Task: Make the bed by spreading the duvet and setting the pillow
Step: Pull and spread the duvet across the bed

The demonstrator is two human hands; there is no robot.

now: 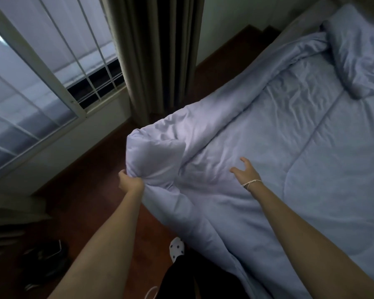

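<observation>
A pale blue duvet [279, 152] covers the bed, wrinkled along its left side and bunched at the near left corner. My left hand [130, 181] grips that bunched corner and holds it up off the bed's edge. Over the duvet to the right, my right hand [244, 171] is spread with straight fingers and holds nothing; whether it touches the fabric I cannot tell. A pillow [358, 55] in the same pale blue lies at the head of the bed, top right, partly on the duvet's folded upper edge.
Dark red floor [91, 190] runs along the bed's left side. A barred window [41, 83] and a long curtain [158, 55] stand to the left. My foot in a white spotted slipper [177, 249] is beside the bed. Dark shoes [45, 260] lie at lower left.
</observation>
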